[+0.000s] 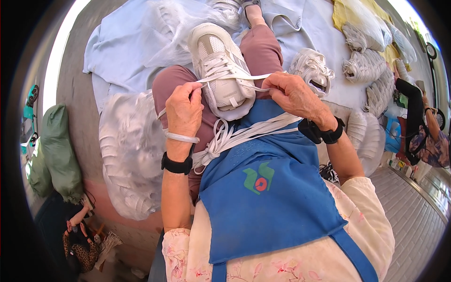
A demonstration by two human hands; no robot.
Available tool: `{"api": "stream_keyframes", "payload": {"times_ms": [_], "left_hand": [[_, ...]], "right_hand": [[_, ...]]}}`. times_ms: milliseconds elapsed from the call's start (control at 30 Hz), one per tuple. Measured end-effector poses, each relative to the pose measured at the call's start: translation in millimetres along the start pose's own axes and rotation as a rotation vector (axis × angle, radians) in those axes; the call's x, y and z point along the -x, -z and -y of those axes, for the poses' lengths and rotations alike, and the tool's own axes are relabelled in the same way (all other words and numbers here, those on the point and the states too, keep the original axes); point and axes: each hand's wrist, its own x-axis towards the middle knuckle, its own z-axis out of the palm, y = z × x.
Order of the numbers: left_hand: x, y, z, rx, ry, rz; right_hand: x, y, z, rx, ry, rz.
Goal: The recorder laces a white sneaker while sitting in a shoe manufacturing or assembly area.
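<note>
A white sneaker [210, 48] rests upright across my lap, its toe pointing away from me. Laces run criss-cross through its upper part. My left hand [185, 107] pinches one white shoelace [210, 79] at the left of the shoe. On the other side my right hand [295, 94] grips a lace between thumb and fingers, so the strands stretch taut over the shoe. Below the heel, a bundle of loose white laces [230, 139] lies knotted over my blue apron [275, 207].
Another laced white shoe [312, 70] sits right on a pale blue cloth [117, 44]. Plastic-wrapped shoes [127, 155] lie left, with grey-white bundles [364, 66] at far right. Green sacks [60, 150] stand far left. Other people sit lower left [84, 249] and right [430, 136].
</note>
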Motion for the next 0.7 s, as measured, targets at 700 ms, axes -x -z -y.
{"api": "stream_keyframes", "payload": {"times_ms": [700], "left_hand": [[-22,15,-16,-0.031,0.058,0.198]], "right_hand": [[-21,-13,-21,0.249,0.16,-0.062]]}}
